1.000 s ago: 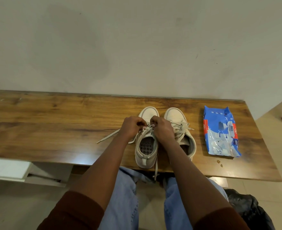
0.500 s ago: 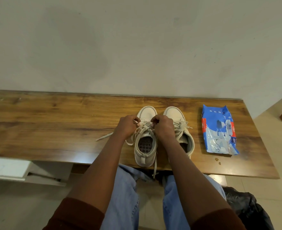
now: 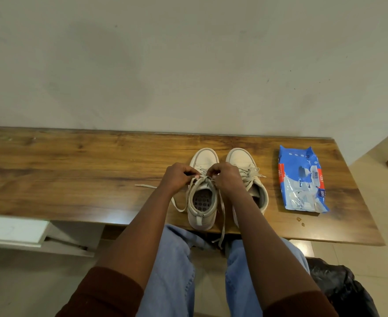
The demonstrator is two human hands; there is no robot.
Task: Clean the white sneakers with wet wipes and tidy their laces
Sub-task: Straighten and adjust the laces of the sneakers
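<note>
Hidden: knot itself, tucked between both fists; small print on the wipes pack (image 3: 301, 179), too fine to read.
Cut off: tabletop (image 3: 74, 175) running out of frame on the left; dark bag (image 3: 339, 287) clipped at bottom right.
Left hand (image 3: 177, 176): fingers pinched tight on the laces (image 3: 203, 179) of the left sneaker (image 3: 202, 197).
Right hand (image 3: 226, 177): fingers closed on the same laces, knuckles covering part of the right sneaker (image 3: 250, 170).
Loose ends: one lying flat on the wood to the left, one dangling off the near edge.
Sneakers: side by side, toes toward the wall (image 3: 188, 65), heels at the near edge.
Wipes pack: flat, well to the right of the pair.
Surface: dark wood grain, small crumbs near the pack.
Room: plain pale wall, tiled floor (image 3: 371, 259).
</note>
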